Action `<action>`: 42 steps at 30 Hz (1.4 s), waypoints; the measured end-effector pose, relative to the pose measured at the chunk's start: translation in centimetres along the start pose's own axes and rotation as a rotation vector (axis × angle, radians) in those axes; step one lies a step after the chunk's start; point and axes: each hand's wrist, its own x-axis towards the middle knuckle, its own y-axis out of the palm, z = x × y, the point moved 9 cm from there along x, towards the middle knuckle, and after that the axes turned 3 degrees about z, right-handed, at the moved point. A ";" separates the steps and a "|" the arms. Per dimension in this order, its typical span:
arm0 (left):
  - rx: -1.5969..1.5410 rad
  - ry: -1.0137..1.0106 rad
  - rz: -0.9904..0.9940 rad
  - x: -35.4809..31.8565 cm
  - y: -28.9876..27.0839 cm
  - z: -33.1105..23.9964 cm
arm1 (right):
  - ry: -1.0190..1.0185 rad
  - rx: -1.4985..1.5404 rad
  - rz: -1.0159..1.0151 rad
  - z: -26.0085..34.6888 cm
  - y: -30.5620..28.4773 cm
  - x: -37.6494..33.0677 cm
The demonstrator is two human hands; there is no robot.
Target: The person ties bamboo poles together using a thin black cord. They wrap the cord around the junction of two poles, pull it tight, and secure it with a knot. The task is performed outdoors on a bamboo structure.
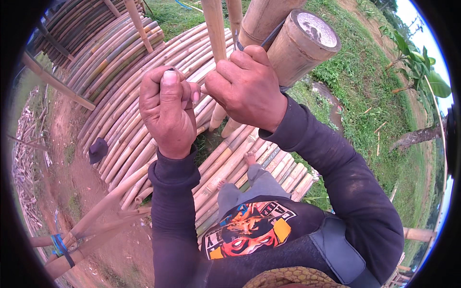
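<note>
Bamboo pole (214,29), thin and upright at top centre, looks stiff, light and smooth, so hold it low beside a node. Your right hand (247,86) is clenched against it around a dark thin tool (272,34); your left hand (168,108) is fisted just beside, contents hidden. Thick posts (293,45) crowd the right; a bamboo platform (144,96) lies below.

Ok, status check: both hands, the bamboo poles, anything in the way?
Left hand fisted shut, contents hidden. Right hand gripping a thin dark tool against the upright bamboo poles. Thick cut post right beside; nothing blocking.
</note>
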 end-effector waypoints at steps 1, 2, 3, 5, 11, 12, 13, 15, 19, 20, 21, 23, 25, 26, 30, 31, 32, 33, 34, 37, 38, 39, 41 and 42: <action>-0.016 -0.014 -0.021 0.3 -0.7 0.6 | 0.005 -0.062 0.007 0.5 0.7 0.1; -0.102 -0.026 -0.028 0.7 -1.0 1.4 | 0.024 -0.108 -0.004 0.5 1.0 0.1; -0.185 -0.044 -0.034 1.0 -1.4 2.0 | 0.001 -0.165 0.006 0.8 1.3 0.1; -0.288 -0.082 -0.017 1.2 -1.4 3.1 | 0.040 -0.156 -0.012 0.2 1.1 0.0; -0.448 -0.225 -0.200 0.4 -2.8 6.3 | -0.072 -0.210 0.082 0.6 1.5 -0.4; -0.471 -0.273 -0.289 0.1 -3.1 7.2 | -0.061 -0.219 0.146 0.6 1.9 -0.5; -0.489 -0.281 -0.278 0.0 -2.8 7.5 | 0.018 -0.220 0.115 0.0 1.7 -0.4; -0.501 -0.319 -0.225 -0.4 -1.7 8.3 | 0.073 -0.198 0.135 -0.9 1.0 -0.8; -0.433 -0.304 -0.218 -2.1 -0.4 8.7 | 0.018 -0.219 0.164 0.2 -0.1 -2.2; -0.370 -0.272 -0.211 -2.9 0.1 8.6 | 0.085 -0.170 0.259 -0.1 0.0 -3.2; -0.305 -0.258 -0.209 -3.5 0.5 8.5 | 0.120 -0.147 0.183 0.1 -1.1 -3.8; -0.012 -0.147 -0.076 -3.8 1.7 7.5 | 0.162 -0.098 0.055 0.5 -3.0 -5.5; 0.393 -0.058 0.015 -3.7 2.6 6.9 | 0.126 0.091 0.028 1.8 -4.4 -8.2; 0.464 -0.144 0.014 -3.6 2.4 7.8 | 0.143 0.192 0.047 2.4 -4.6 -9.8; 0.833 0.120 0.073 -2.8 4.4 6.8 | 0.440 0.508 0.282 2.2 -2.3 -18.6; 0.847 0.145 0.059 -2.7 4.8 6.8 | 0.554 0.568 0.349 1.8 -1.1 -21.4; 0.865 0.171 0.049 -2.6 5.2 6.9 | 0.613 0.596 0.395 1.4 -0.2 -24.1; 0.880 0.198 0.036 -2.7 5.5 6.9 | 0.670 0.623 0.448 0.9 0.8 -26.8; 0.891 0.179 0.030 -2.6 5.7 7.2 | 0.764 0.645 0.537 0.2 1.8 -29.9; 0.930 0.172 -0.001 -2.4 6.1 7.5 | 0.826 0.562 0.843 -1.5 3.8 -37.7; 0.953 0.190 -0.013 -2.3 6.1 7.2 | 0.822 0.554 0.889 -2.1 4.2 -39.6; 0.978 0.211 -0.021 -2.2 6.2 7.0 | 0.832 0.539 0.946 -2.7 4.6 -41.5; 0.995 0.227 -0.044 -2.1 6.4 6.5 | 0.829 0.529 1.063 -3.7 5.3 -44.8; 1.007 0.233 -0.054 -2.0 6.5 6.2 | 0.813 0.533 1.122 -4.1 5.8 -46.1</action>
